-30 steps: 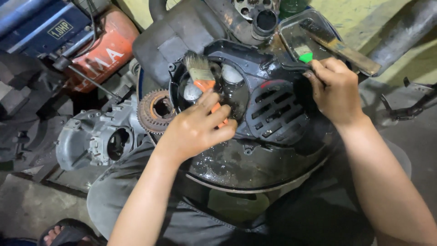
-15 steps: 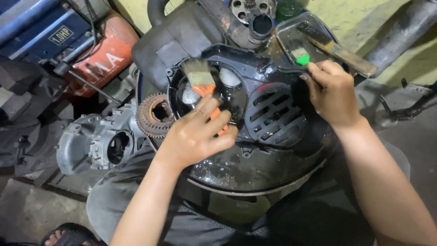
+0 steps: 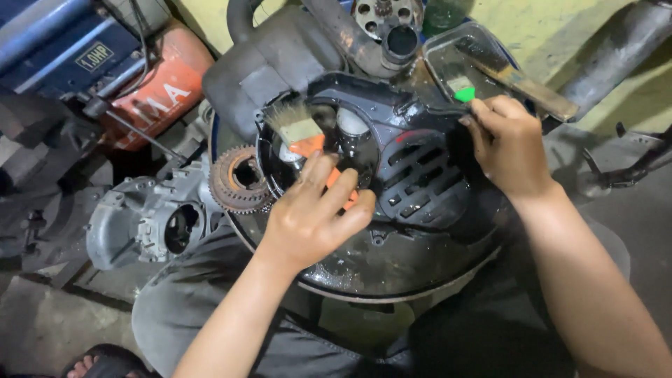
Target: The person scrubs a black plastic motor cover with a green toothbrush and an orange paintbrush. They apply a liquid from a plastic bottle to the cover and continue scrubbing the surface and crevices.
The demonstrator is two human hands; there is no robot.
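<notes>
My left hand (image 3: 315,213) grips an orange-handled paintbrush (image 3: 302,134), its bristles resting on the upper left of a black plastic engine cover (image 3: 413,175). The cover has a vented grille and lies in a round dark basin (image 3: 392,273) holding dark liquid. My right hand (image 3: 507,143) grasps the cover's upper right edge, close to a green brush tip (image 3: 463,91).
A clear plastic tray (image 3: 476,59) holding a flat brush sits behind the basin. A toothed clutch gear (image 3: 238,180) and a grey engine casing (image 3: 150,220) lie at left. An orange and blue machine (image 3: 133,70) stands at upper left. A sandalled foot (image 3: 91,364) shows at bottom left.
The paintbrush has shifted a little along the cover's upper left while my left hand keeps hold. My right hand stays on the cover's edge.
</notes>
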